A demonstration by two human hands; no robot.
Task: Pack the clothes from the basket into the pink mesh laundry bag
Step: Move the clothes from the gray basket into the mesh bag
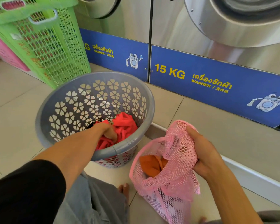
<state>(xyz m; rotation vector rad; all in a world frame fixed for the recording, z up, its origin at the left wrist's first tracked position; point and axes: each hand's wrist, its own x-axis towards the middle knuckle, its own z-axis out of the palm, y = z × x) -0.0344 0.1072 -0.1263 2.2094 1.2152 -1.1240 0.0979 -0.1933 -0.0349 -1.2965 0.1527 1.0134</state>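
Along the far side of the scene, two steel washing machines are lined up, each fronted by a blue panel printed "15 KG" and "WASHER" in yellow, with a cartoon washer drawn beside the text. At the far left, a tall green basket is stood on the pale tiled floor, and a pink basket is partly hidden behind it.

Near the middle, a round grey basket with flower-shaped cutouts is set on the tiles, just in front of the green one. Inside it, red clothes are heaped against the near wall (a scrap of something dark is glimpsed to their left, too small to identify).

To the right of the grey basket, the pink mesh bag is held upright with its mouth gaping towards the camera, touching or nearly touching the basket's rim. An orange garment is already lodged inside it, and darker items are seen through the mesh lower down.

The left hand, on an arm in a black sleeve, is plunged into the grey basket, its fingers closed around the red cloth. The right hand is clenched on the bunched rim of the bag. Bare toes are seen on the tiles at the near edge.
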